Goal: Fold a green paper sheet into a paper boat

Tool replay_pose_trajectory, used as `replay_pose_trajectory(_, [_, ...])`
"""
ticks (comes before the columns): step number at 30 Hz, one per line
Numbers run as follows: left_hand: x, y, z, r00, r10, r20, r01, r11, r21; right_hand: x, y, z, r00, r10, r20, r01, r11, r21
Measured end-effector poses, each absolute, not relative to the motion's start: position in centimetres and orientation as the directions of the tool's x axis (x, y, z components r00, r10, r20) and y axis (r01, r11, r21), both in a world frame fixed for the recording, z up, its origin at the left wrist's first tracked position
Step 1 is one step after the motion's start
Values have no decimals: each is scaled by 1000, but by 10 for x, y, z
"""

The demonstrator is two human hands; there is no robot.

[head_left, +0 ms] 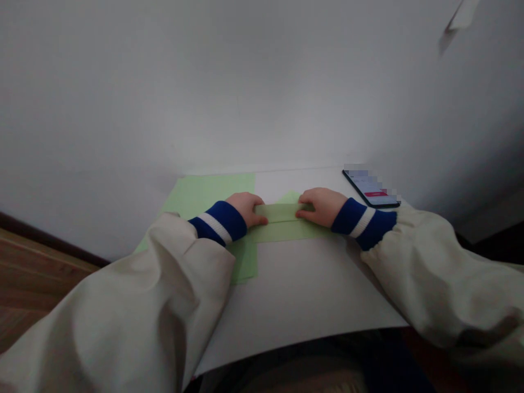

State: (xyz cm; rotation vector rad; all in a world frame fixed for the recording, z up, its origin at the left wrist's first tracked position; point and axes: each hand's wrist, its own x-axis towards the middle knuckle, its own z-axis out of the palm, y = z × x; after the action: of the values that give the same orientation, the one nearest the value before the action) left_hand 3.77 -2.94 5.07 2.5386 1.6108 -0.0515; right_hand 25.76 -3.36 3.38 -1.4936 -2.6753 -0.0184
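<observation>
My left grip (246,209) and right grip (323,207) each pinch the strip (282,213) at mid-bench (311,289); one lengthwise fold line shows, while the paper (215,188) at left looks unfolded.

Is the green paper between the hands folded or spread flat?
Folded: the paper is a narrow strip, with a straight line dividing it lengthwise into two bands.

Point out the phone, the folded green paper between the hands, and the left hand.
Phone (368,186): head view, on its screen.
Folded green paper (280,213): head view, middle of its upper strip.
Left hand (246,208): head view, middle of its back.
</observation>
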Motion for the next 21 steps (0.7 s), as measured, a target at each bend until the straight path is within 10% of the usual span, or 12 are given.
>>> replay_pose_trajectory(21, [5, -4, 36, 541, 810, -227, 810, -428, 400, 259, -33, 33, -499, 864, 68, 865, 501, -29])
